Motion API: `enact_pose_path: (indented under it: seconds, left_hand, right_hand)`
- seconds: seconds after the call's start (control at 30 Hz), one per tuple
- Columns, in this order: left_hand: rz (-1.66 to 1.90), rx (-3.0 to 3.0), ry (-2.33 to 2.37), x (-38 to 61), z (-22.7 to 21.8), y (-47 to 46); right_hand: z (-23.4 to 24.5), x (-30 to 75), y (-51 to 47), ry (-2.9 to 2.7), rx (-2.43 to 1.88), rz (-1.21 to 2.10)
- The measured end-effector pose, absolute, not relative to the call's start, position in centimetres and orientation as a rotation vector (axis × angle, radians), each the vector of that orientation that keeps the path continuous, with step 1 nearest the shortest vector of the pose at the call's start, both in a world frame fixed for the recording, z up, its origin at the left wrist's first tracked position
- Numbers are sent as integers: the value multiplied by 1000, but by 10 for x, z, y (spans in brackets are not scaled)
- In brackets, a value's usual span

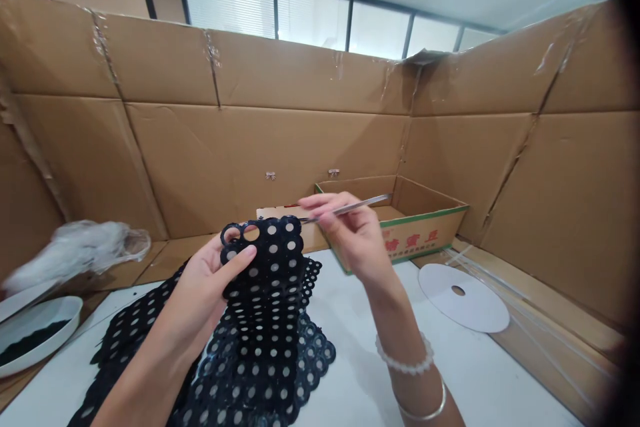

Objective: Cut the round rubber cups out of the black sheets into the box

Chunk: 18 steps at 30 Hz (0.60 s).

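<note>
Precariously, left hand (207, 300) pinching black perforated sheet (263, 260) upright at six o'clock; right hand (350, 233) pinching tweezers (347, 208) just above it. Risk: tweezers snagging and tearing the sheet, or the sheet slipping free, through a careless tug.

Right wrist (395, 320): white beaded bracelet (405, 364), thin silver bangle (423, 410).

Black holed sheet (265, 280) held up by L hand (210, 293), thumb on front; rest of it lies on white bench (380, 340). Tweezers (355, 208) pinched in R hand (350, 233), tips just beside sheet's top edge, cardboard box (425, 230) behind. White disc w/ centre hole (463, 297) lies on bench to R; white dish (37, 333) w/ black stuff seen far L.
</note>
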<state>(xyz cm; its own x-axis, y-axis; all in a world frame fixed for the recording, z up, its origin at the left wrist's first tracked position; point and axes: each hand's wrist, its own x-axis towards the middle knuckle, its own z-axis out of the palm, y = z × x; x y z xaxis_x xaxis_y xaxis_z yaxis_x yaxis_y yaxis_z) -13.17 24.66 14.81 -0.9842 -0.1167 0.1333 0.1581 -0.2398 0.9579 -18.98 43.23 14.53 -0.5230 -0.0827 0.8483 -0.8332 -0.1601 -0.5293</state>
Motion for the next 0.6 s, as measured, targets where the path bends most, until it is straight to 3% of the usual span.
enact_pose_path:
  seconds: [0.17,0.33,0.6]
  left_hand:
    - [-2427,-75,-1829,-132,143,249]
    - [-2131,-140,-1904,-133,132,251]
    - [-2182,-48,-1713,-127,143,255]
  right_hand:
    - [140,-169,397,-1444,1063,1849]
    - [135,-171,389,-1390,1043,1873]
    - [135,-167,390,-1347,1167,1326]
